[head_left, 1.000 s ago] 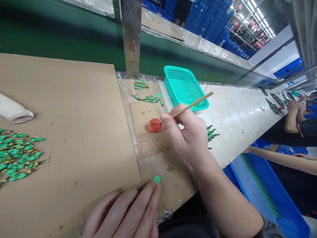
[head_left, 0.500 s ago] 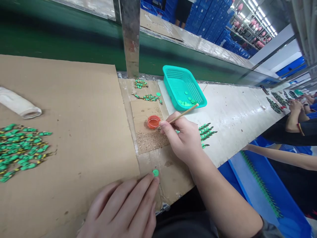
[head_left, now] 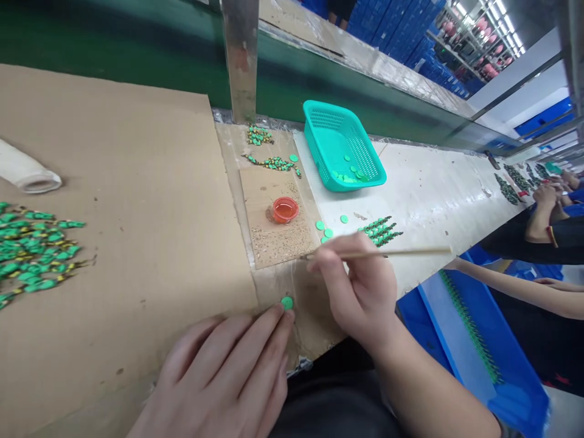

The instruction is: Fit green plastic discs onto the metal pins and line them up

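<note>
My left hand (head_left: 232, 371) lies over the cardboard with its fingers pressed together, fingertips on a green disc (head_left: 287, 303). My right hand (head_left: 360, 286) pinches a thin wooden stick (head_left: 410, 250), whose tip points left over the lower edge of a small brown board (head_left: 278, 243). On that board stands a red cup (head_left: 285, 210) with liquid in it. Loose green discs (head_left: 328, 233) lie just above my right hand, beside rows of green pieces with dark tips (head_left: 383, 231).
A teal basket (head_left: 340, 146) with green discs stands behind the board. Green and yellow pieces (head_left: 34, 249) and a white roll (head_left: 27, 170) lie at left. Other people's arms (head_left: 515, 286) and a blue bin (head_left: 479, 340) are at right.
My right hand has moved from the red cup down and right, and the stick now lies nearly level. My left hand stays at the green disc. The view has shifted slightly.
</note>
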